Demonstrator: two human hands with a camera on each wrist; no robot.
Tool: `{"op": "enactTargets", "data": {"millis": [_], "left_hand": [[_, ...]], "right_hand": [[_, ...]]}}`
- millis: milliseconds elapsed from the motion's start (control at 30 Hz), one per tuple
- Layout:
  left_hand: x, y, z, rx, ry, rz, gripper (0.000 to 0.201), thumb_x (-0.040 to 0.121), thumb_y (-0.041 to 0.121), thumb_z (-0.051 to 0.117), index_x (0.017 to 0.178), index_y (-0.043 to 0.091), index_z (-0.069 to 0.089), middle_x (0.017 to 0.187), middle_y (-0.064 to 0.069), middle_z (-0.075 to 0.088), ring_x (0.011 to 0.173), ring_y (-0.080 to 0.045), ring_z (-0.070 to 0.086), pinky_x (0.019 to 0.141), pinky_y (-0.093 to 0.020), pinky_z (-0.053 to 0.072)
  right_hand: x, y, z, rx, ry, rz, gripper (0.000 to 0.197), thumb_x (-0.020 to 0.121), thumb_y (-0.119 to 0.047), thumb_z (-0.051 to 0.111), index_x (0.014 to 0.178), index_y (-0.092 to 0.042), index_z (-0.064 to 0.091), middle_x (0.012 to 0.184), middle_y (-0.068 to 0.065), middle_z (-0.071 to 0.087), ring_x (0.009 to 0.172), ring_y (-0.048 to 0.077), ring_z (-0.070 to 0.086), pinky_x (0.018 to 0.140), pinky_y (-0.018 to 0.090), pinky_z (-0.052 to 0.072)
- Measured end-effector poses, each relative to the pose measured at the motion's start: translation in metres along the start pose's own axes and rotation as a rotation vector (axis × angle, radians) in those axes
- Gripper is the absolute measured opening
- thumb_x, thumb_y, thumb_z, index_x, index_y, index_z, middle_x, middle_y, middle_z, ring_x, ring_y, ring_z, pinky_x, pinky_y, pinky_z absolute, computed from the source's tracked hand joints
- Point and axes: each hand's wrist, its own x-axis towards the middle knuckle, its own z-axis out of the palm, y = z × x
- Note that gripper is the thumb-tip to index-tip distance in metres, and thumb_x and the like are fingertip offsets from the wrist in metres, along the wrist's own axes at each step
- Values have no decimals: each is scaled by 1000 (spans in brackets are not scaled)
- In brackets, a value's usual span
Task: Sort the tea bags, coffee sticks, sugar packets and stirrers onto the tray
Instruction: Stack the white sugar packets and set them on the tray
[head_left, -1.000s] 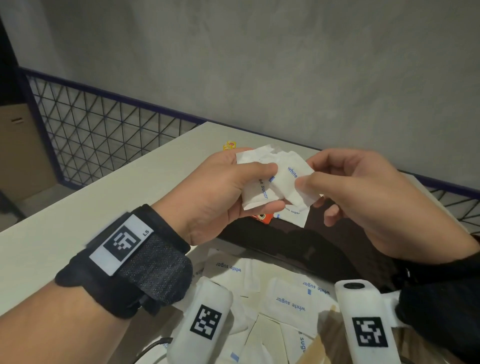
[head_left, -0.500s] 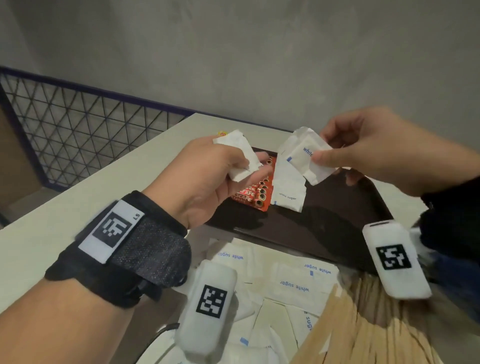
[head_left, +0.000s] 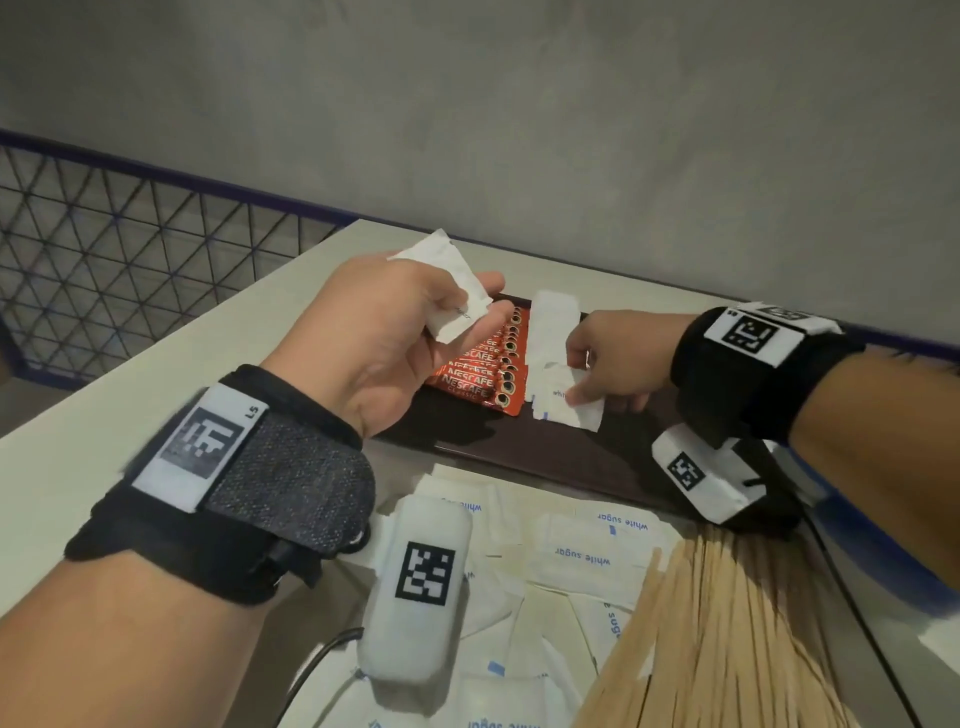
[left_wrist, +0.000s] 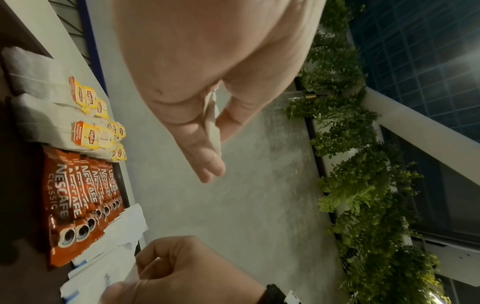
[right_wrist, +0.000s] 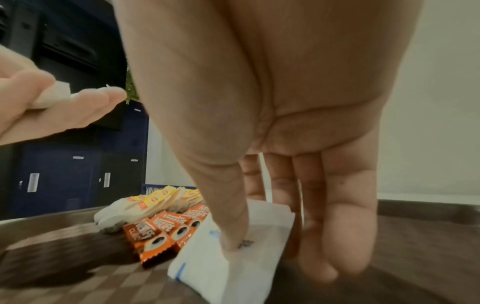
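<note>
My left hand (head_left: 467, 312) hovers above the dark brown tray (head_left: 571, 467) and grips a few white sugar packets (head_left: 447, 286); they show edge-on between thumb and fingers (left_wrist: 213, 121) in the left wrist view. My right hand (head_left: 582, 384) is down on the tray, pinching one sugar packet (right_wrist: 233, 259) between thumb and fingers. That packet lies at the near end of a row of sugar packets (head_left: 553, 327). Left of the row are red Nescafé coffee sticks (head_left: 483, 374), then Lipton tea bags (left_wrist: 85, 115).
Loose sugar packets (head_left: 582, 551) cover the table in front of the tray, with a fan of wooden stirrers (head_left: 727, 623) to their right. A grey wall runs just behind the tray. A mesh fence (head_left: 130, 234) stands beyond the table's left edge.
The hands were together in the air over one bundle of packets. The right hand has taken a packet down to the tray beside the coffee sticks; the left stays raised with the others.
</note>
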Motion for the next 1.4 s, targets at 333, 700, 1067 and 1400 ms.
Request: {"op": "enactTargets", "data": {"millis": [333, 700, 1067, 1400], "left_hand": [[-3, -4, 4, 9, -9, -10, 48, 94, -18, 42, 137, 3, 46, 111, -23, 71, 91, -31, 78, 87, -45, 63], [-6, -1, 0, -127, -16, -47, 44, 92, -8, 35, 131, 3, 50, 130, -29, 59, 94, -48, 74, 74, -43, 64], [-1, -9, -3, 265, -41, -1, 36, 82, -2, 79, 116, 9, 71, 106, -7, 79, 92, -18, 74, 66, -23, 54], [-5, -5, 1, 107, -72, -45, 22, 93, 13, 72, 110, -1, 73, 101, -14, 78, 79, -17, 71, 71, -26, 64]], "right_hand": [[5, -4, 11, 63, 116, 89, 52, 86, -45, 76, 122, -14, 55, 103, 6, 67, 66, 20, 75, 62, 33, 64], [-4, -13, 20, 43, -30, 108, 64, 87, -45, 76, 132, -19, 40, 103, 3, 67, 71, 23, 77, 70, 35, 65], [-70, -28, -50, 1014, 63, -358, 29, 90, -30, 68, 109, -8, 70, 95, 11, 65, 79, 23, 63, 63, 37, 53], [-77, -37, -44, 816, 235, -392, 28, 83, -6, 78, 110, -5, 68, 98, 23, 73, 64, 22, 69, 63, 30, 63]]}}
